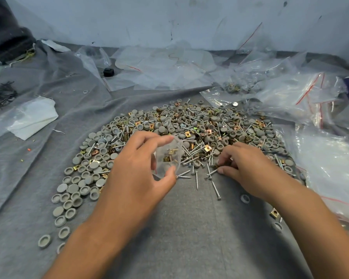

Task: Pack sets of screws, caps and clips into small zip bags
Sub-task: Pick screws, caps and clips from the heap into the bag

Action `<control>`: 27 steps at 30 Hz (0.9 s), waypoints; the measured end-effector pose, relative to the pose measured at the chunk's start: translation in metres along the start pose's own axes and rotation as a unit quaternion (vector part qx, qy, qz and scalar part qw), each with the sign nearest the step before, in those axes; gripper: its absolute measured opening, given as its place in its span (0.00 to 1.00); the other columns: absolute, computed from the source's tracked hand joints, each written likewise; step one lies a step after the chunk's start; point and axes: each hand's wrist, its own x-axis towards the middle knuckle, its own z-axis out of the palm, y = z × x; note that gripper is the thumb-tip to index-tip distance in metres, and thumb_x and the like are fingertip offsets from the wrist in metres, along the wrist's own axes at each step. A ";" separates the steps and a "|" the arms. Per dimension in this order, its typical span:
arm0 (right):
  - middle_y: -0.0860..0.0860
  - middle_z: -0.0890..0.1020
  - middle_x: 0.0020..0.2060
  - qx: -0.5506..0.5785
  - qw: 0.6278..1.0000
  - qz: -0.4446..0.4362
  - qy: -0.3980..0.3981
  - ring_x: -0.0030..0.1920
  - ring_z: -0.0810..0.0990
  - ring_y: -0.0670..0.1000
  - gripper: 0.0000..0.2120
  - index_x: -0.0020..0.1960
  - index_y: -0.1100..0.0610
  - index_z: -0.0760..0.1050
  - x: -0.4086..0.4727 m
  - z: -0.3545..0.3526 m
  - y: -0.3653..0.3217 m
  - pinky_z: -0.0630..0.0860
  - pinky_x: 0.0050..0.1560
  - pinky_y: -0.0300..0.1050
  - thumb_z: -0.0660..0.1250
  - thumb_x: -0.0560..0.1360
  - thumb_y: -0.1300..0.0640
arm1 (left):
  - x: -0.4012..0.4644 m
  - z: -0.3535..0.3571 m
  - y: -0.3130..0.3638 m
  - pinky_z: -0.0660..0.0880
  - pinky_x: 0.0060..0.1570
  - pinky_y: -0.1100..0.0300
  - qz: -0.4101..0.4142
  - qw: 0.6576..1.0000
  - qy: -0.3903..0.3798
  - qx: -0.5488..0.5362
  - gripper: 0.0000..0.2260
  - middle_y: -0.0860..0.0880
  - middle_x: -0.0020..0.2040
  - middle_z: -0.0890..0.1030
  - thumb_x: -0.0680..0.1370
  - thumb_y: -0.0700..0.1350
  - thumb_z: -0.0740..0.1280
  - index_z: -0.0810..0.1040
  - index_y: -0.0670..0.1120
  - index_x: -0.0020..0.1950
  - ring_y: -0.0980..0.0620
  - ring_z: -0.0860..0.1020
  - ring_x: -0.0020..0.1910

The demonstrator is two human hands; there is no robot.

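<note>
A small zip bag (167, 156) holding brass clips is pinched by the left hand (141, 168), while screws (214, 172) at its three o'clock are pinched by the right hand (244, 168)

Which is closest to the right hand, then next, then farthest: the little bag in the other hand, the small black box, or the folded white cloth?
From the right hand:
1. Little bag, just to its left, held by the left hand.
2. Small black box, far back and left, among the plastic sheets.
3. Folded white cloth, at the far left edge.
</note>
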 end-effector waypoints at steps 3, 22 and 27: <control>0.39 0.77 0.43 0.031 0.999 0.000 0.027 0.43 0.74 0.38 0.07 0.45 0.44 0.73 -0.001 0.000 0.001 0.70 0.41 0.34 0.72 0.77 0.51 | 0.000 0.001 0.002 0.65 0.53 0.79 0.010 1.000 0.002 0.000 0.24 0.65 0.52 0.70 0.72 0.45 0.75 0.78 0.50 0.68 0.61 0.74 0.46; 0.40 0.77 0.44 0.031 0.999 0.011 0.027 0.41 0.74 0.38 0.05 0.56 0.43 0.74 -0.001 0.003 0.001 0.65 0.36 0.34 0.64 0.82 0.53 | 0.000 -0.001 0.001 0.63 0.57 0.79 0.039 0.999 -0.013 0.020 0.26 0.58 0.53 0.71 0.68 0.51 0.76 0.78 0.50 0.66 0.65 0.73 0.49; 0.38 0.72 0.45 0.027 0.998 0.006 0.052 0.45 0.71 0.37 0.06 0.53 0.44 0.75 0.002 0.002 -0.001 0.64 0.42 0.31 0.61 0.81 0.53 | -0.001 0.000 0.002 0.74 0.54 0.62 0.037 0.999 -0.018 0.033 0.27 0.57 0.55 0.73 0.69 0.52 0.75 0.77 0.52 0.67 0.61 0.71 0.43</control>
